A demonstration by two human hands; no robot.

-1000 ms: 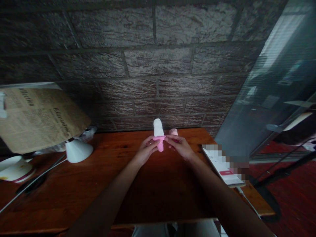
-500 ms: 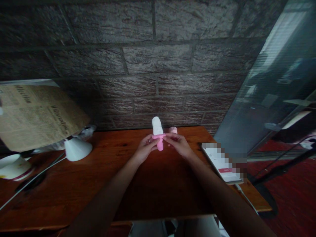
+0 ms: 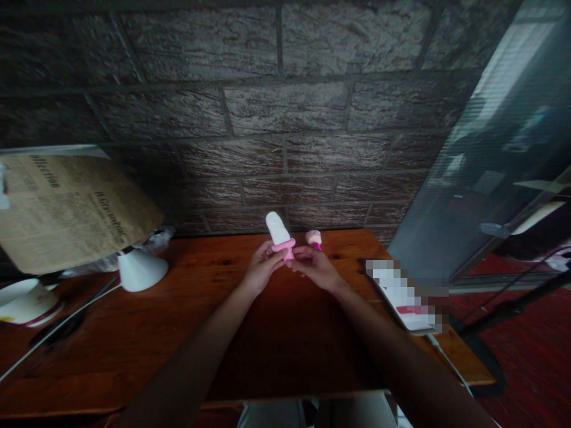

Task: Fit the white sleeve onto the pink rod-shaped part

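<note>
Between my hands, above the wooden table, is a popsicle-shaped piece (image 3: 278, 228) with a rounded white top and a pink collar and handle, tilted to the left. My left hand (image 3: 260, 268) is closed on it, thumb and fingers pinching the pink part from the left. From the right, the fingertips of my right hand (image 3: 319, 268) press against the lower pink handle. Just behind the right hand stands a pale pink-topped piece (image 3: 313, 236) with a magenta stem, its lower part hidden by the fingers.
A lamp with a newsprint shade (image 3: 71, 208) and white base (image 3: 141, 270) stands at left, near a paper cup (image 3: 27, 302). A phone (image 3: 417, 320) with a white cable lies at the table's (image 3: 178, 351) right side. A brick wall (image 3: 285, 107) rises behind.
The popsicle-shaped piece has tilted further left, its white top shifting left. My right fingers have moved from its collar down to the handle, uncovering more of the pink-topped piece behind.
</note>
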